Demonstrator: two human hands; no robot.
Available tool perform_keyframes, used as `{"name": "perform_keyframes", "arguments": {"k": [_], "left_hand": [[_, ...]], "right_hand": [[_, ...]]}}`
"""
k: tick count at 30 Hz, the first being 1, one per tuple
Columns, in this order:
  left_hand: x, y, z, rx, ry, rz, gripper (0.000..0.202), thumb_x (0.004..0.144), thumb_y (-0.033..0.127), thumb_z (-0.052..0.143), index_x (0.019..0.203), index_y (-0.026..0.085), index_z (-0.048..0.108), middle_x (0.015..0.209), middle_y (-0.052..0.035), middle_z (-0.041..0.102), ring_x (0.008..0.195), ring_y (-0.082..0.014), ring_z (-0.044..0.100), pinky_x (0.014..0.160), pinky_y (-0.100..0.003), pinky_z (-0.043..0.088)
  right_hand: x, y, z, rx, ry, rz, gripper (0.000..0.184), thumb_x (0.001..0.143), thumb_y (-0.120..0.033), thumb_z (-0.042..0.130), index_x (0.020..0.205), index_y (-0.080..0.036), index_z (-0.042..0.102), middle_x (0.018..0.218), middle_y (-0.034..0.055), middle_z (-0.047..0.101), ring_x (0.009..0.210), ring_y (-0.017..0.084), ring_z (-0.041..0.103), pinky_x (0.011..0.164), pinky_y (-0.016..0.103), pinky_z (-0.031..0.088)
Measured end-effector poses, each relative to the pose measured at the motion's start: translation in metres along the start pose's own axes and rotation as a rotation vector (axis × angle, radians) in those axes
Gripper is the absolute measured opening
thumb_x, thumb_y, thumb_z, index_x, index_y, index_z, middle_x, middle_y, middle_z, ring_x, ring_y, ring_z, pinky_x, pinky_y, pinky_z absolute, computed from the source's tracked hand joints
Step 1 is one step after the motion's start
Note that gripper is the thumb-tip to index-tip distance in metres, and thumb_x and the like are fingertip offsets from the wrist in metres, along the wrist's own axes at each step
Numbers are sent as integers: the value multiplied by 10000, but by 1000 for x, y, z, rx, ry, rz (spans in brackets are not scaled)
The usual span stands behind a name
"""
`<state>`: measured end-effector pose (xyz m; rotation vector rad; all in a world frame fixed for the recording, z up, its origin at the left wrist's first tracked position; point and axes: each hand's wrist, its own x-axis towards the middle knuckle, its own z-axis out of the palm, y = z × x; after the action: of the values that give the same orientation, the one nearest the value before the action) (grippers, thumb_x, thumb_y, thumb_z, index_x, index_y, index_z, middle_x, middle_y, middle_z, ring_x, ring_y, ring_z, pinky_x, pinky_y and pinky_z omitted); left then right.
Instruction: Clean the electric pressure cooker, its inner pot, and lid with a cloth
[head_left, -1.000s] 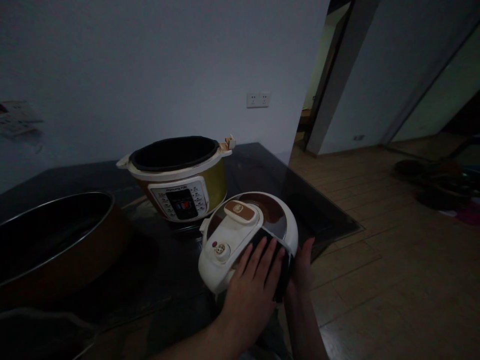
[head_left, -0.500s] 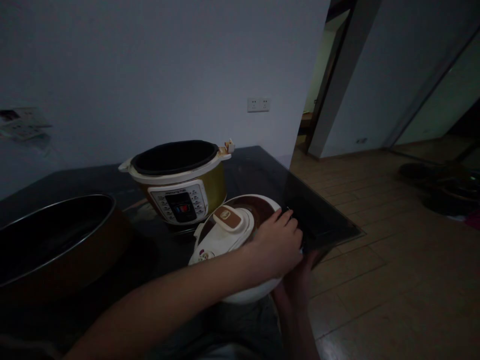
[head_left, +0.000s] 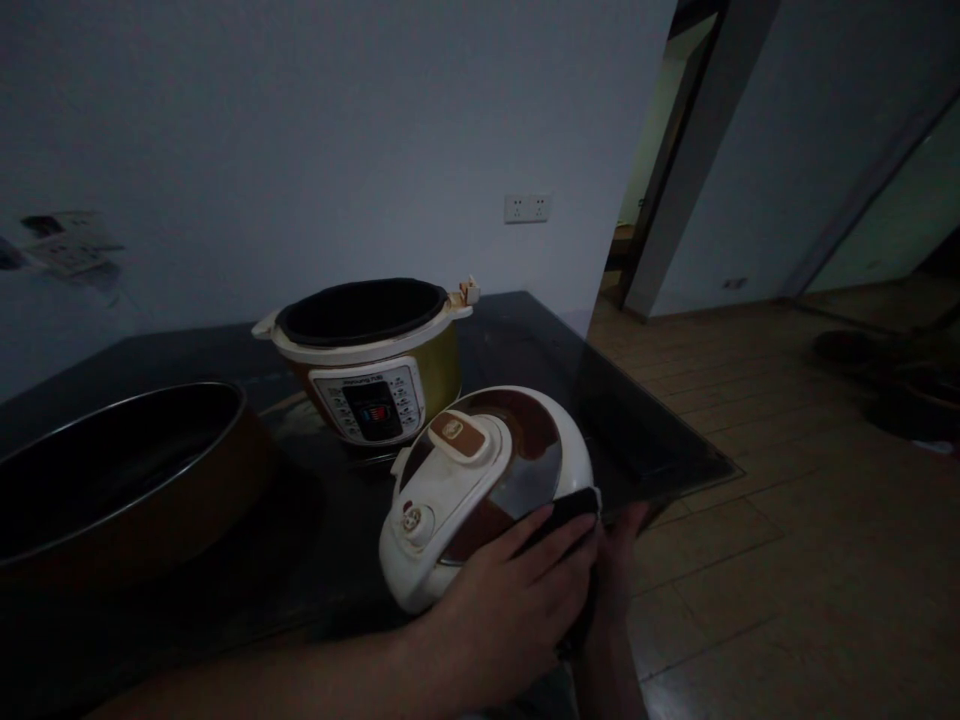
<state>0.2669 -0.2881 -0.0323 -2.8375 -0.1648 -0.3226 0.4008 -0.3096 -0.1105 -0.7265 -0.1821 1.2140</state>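
Observation:
A white and brown pressure cooker lid (head_left: pixel 525 440) is tilted up near the front of the dark table, its handle and valve facing the upper left. My left hand (head_left: pixel 517 590) presses a dark cloth (head_left: pixel 559 515) against the lid's lower right rim, the cloth showing between its fingers. Behind that rim, my right hand (head_left: pixel 619 560) grips the lid from the right; most of its fingers are hidden. The electric pressure cooker body (head_left: pixel 367 350) stands just behind the lid, uncovered, its control panel facing me.
At the left stands a wide brown pot (head_left: pixel 187 500) with a dark inside. The table's right edge (head_left: pixel 667 400) drops to a tiled floor (head_left: pixel 750 560). Against the wall are a double socket (head_left: pixel 527 208) and, at far left, another socket with things around it (head_left: pixel 71 245).
My left hand has slid from the lid's upper right edge down toward its lower right rim, uncovering more of the lid's top. The view has shifted slightly left.

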Motion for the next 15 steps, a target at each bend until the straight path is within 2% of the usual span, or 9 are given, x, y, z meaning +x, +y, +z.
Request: {"name": "perform_keyframes", "arguments": {"k": [2, 4, 6, 8, 11, 15], "left_hand": [[-25, 0, 5, -14, 22, 42, 443, 945, 364, 441, 1319, 148, 541, 1509, -13, 449, 1460, -197, 231, 1192, -383, 221], [-51, -1, 13, 8, 62, 42, 472, 938, 397, 463, 1350, 174, 520, 1562, 14, 357, 1481, -198, 170, 1203, -382, 196], [-74, 0, 24, 71, 123, 23, 451, 950, 383, 450, 1367, 222, 511, 1586, 60, 287, 1497, -190, 93, 1226, -393, 72], [-91, 5, 36, 131, 153, -28, 408, 960, 344, 437, 1353, 285, 528, 1584, 115, 262, 1503, -173, 22, 1221, -399, -40], [-107, 18, 56, 141, 169, -155, 400, 922, 295, 490, 1311, 348, 565, 1551, 166, 318, 1500, -179, -63, 1210, -422, -95], [-116, 32, 74, 114, 141, -263, 520, 841, 267, 579, 1353, 349, 527, 1476, 123, 474, 1498, -211, -55, 1198, -451, -117]], "right_hand": [[-1, -5, 9, 32, -14, 23, 604, 771, -802, 466, 1131, -361, 668, 1096, 25, 733, 1197, 248, 601, 1043, 468, 462], [-2, -10, 17, 64, -12, 36, 727, 692, -860, 482, 1145, -324, 669, 1061, 36, 747, 1232, 275, 578, 1055, 509, 442], [-4, -15, 23, 115, -20, 43, 736, 681, -835, 538, 1137, -275, 676, 1087, 67, 743, 1257, 288, 556, 1069, 537, 407], [-5, -17, 25, 154, -32, 35, 671, 705, -780, 586, 1115, -259, 687, 1128, 78, 731, 1274, 283, 541, 1082, 533, 383], [-6, -18, 24, 156, -32, 25, 586, 732, -731, 610, 1067, -261, 709, 1107, 70, 739, 1257, 280, 557, 1086, 524, 379], [-5, -14, 19, 136, -26, 31, 534, 730, -657, 674, 1080, -255, 711, 1096, 59, 744, 1193, 283, 606, 1089, 522, 379]]}}
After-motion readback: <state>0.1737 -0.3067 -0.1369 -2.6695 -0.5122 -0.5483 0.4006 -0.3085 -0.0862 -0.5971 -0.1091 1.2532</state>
